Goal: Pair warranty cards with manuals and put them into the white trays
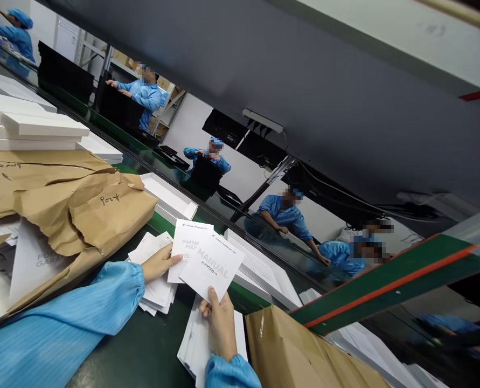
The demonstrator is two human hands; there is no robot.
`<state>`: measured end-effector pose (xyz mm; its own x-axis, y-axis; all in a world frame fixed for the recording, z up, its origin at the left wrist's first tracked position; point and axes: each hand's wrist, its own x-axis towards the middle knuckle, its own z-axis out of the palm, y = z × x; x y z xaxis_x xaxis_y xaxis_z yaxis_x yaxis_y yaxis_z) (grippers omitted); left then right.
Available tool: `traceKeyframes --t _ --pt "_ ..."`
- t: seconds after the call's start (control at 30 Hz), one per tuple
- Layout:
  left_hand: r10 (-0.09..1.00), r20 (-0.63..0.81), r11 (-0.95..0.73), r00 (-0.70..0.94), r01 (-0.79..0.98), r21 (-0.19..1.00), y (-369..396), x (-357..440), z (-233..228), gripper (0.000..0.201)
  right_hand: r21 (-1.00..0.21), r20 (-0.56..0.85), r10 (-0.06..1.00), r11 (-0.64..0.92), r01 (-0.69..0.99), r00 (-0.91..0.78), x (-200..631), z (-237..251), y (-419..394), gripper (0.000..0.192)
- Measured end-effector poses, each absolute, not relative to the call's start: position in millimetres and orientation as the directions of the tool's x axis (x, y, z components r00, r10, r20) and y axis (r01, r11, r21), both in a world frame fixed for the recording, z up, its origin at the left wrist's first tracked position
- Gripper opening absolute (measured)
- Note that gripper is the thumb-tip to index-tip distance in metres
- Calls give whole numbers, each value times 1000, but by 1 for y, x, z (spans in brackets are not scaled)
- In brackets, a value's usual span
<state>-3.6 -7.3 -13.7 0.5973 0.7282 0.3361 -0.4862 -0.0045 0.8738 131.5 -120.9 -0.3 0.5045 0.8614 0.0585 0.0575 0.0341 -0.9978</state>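
Note:
Between thumb and fingers, my left hand (158,265) grips a white warranty booklet (185,242) by its left edge. My right hand (219,320) pinches a white manual (212,263) at its lower corner. The manual overlaps the right part of the warranty booklet. Below my left hand lies a loose pile of white booklets (159,296) on the green bench. A second booklet stack (193,345) lies under my right hand, partly hidden by it. Both of my forearms are in blue sleeves.
A torn brown paper package (114,215) with booklets inside lies left; another brown package (296,350) is at the right. White box parts (41,124) are stacked far left. Open white trays (169,199) line the conveyor. A green beam (393,283) slants at right. Several co-workers (284,213) sit beyond.

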Motion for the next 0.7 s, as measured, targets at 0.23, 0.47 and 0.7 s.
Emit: traceKeyframes --t 0.23,0.47,0.7 --pt "703 321 -54 635 -403 914 -7 -5 -13 44 -997 -19 904 15 -76 428 142 1 -122 36" --pt "622 410 -241 667 -335 911 -10 -7 -14 51 -999 36 919 44 -11 392 138 1 -123 20" --pt "643 236 -191 728 -146 971 -16 -4 -16 42 -995 98 888 88 43 450 134 2 -125 15"
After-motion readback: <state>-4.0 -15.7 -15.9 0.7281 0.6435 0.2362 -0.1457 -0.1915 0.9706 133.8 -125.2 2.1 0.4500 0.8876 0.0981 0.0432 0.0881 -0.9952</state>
